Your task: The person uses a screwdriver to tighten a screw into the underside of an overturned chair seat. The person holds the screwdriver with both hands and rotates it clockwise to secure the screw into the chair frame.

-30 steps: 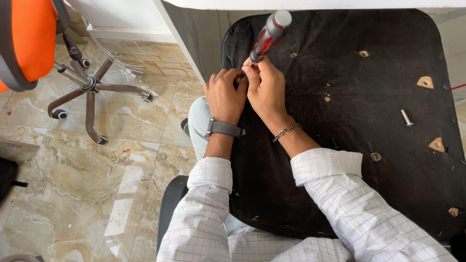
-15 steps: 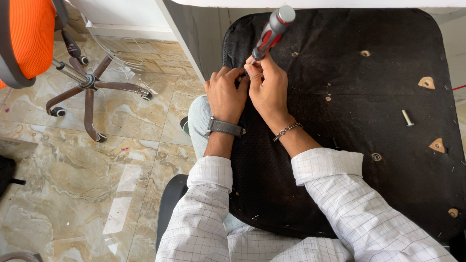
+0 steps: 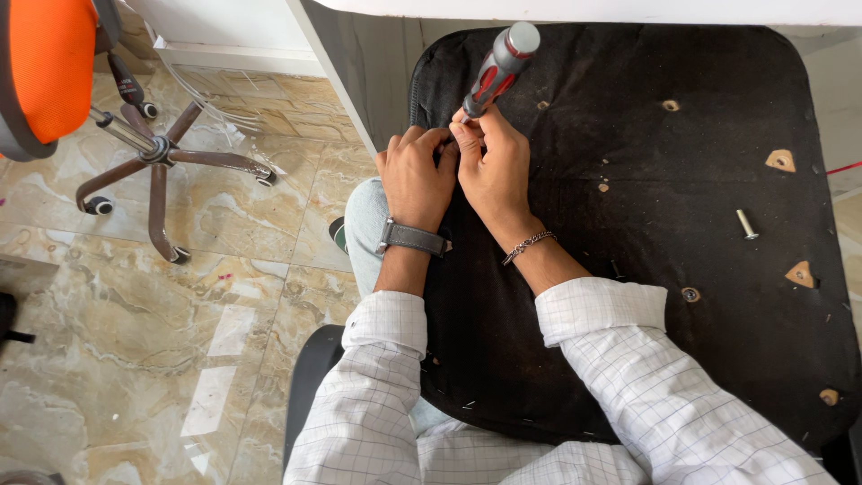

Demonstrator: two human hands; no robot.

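A black fabric-covered seat panel rests upside down on my lap, with holes and torn spots showing wood. My right hand grips the shaft of a red, black and grey screwdriver, its handle pointing up and away. My left hand, with a grey watch at the wrist, sits right beside it at the panel's left edge, its fingers curled against the same spot. The screwdriver's tip is hidden by my fingers.
A loose silver bolt lies on the panel at the right. An orange office chair with a wheeled star base stands on the marble floor at the left. A white table edge runs along the top.
The screwdriver handle has shifted slightly while both hands stay at the same spot on the panel's left edge. Nothing else moved.
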